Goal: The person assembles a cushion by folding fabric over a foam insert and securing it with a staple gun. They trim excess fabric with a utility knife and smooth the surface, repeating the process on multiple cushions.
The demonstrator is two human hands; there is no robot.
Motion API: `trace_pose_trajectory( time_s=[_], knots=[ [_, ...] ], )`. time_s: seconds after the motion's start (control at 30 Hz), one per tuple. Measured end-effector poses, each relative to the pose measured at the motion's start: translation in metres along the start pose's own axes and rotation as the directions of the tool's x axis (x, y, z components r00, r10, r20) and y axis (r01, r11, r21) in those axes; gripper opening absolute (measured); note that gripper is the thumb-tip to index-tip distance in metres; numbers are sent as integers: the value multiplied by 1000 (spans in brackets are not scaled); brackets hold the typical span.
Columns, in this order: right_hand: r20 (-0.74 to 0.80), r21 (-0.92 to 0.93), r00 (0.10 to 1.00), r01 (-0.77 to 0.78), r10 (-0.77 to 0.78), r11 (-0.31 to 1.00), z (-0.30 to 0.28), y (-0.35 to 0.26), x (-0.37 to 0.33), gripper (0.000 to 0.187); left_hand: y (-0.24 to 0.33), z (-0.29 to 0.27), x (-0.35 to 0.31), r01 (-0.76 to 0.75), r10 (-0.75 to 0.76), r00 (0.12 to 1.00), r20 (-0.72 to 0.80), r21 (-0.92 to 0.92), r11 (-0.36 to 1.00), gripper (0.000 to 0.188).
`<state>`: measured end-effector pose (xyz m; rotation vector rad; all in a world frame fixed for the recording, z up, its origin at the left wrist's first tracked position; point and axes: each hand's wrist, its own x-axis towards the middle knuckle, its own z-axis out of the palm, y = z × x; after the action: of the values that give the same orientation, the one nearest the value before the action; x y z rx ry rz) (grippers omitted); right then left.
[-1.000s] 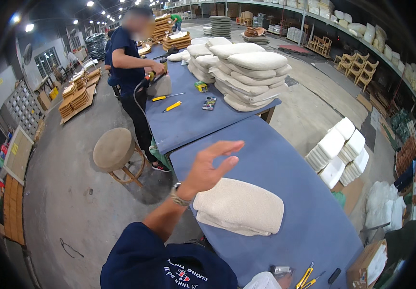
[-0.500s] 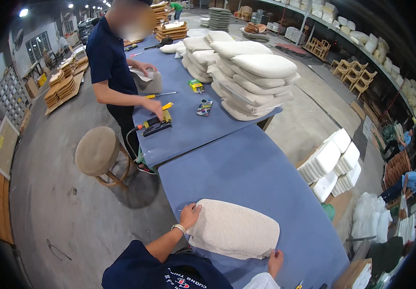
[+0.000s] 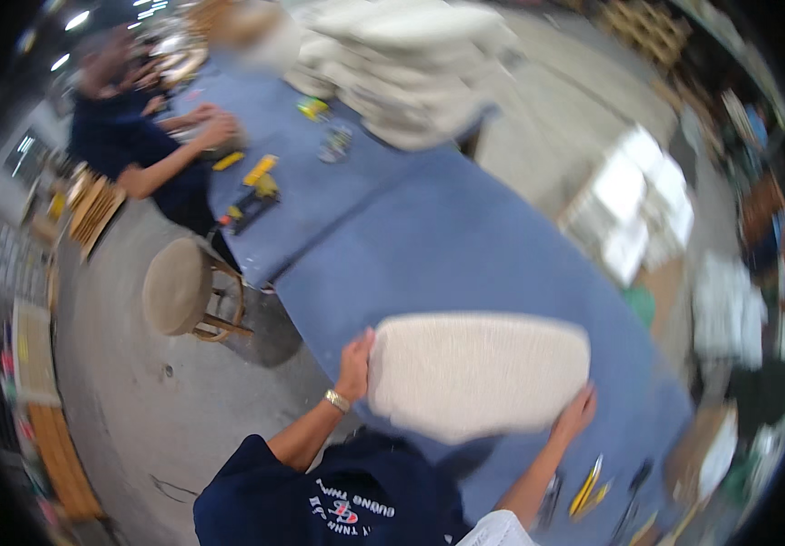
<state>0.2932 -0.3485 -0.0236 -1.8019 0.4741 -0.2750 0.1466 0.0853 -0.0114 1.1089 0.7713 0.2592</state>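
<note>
A cream fabric-covered cushion (image 3: 479, 375), wide with rounded corners, is held between my two hands over the blue tabletop (image 3: 429, 237). My left hand (image 3: 356, 364) grips its left side, with a watch on that wrist. Around the lower right corner is my right hand (image 3: 576, 414), its fingers partly hidden by the edge. A shadow falls on the table below the cushion, near my body. Right of my right forearm lie yellow-handled tools (image 3: 585, 487) and a dark slim tool (image 3: 638, 478).
Across the table, a co-worker (image 3: 138, 146) handles a piece beside a yellow-and-black staple gun (image 3: 254, 205). Stacked cream cushions (image 3: 402, 73) rise at the far end. A round padded stool (image 3: 179, 287) stands left of the table; white foam pads (image 3: 634, 196) are piled at right.
The cushion has come up toward me, held in both hands, and turned nearly level. My view has swung, blurring the surroundings. The co-worker's hand has left the staple gun.
</note>
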Motion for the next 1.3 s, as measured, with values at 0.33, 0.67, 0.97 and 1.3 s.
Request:
trace_pose_trajectory(
  time_s=[0.33,0.67,0.97,1.3],
  knots=[
    [1,-193,1000,25,-25,981,-81,17,-34,37,-2,43,-108,-524,-54,723,689,597,608,71],
    [338,455,929,-300,149,838,-75,1,-179,31,-35,37,-148,-699,64,627,776,525,485,74],
    [231,291,848,-528,477,798,-78,68,-173,58,-7,76,-122,-19,-156,842,516,319,948,57],
    [351,665,804,-575,480,477,-33,37,-146,60,-50,44,-108,284,-363,765,532,227,932,52]
  ],
)
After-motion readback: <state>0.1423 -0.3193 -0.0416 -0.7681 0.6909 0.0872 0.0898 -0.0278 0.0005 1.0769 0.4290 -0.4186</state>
